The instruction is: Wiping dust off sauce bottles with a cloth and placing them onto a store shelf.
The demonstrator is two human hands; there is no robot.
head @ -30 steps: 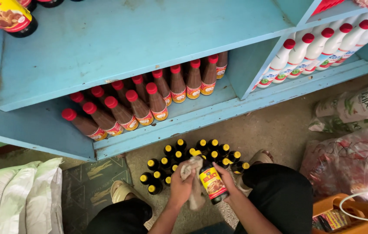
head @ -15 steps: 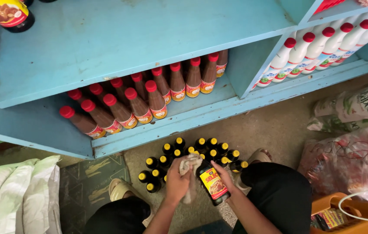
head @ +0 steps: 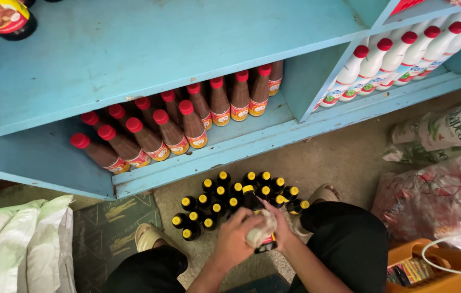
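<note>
Hands low over floor: your right hand [head: 283, 230] grips dark bottle [head: 257, 220] upright just above yellow-capped bottles [head: 230, 201], steadying it while left hand [head: 234, 241] fingers clench pale cloth [head: 260, 234] against its side.

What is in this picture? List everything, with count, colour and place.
shelf unit: one, light blue, across the top
brown bottles: about a dozen, red caps, lower shelf, left bay
white bottles: about six, red caps, right bay
dark bottle: one showing, top left corner
small dark bottles: roughly twenty, yellow caps, on the floor
held bottle: one, dark, yellow cap, in both hands
cloth: one, pale, against the held bottle
sacks: white, bottom left
plastic bags: green-printed and red, right
orange crate: one, bottom right
left hand: on cloth and bottle
right hand: gripping the bottle
</note>
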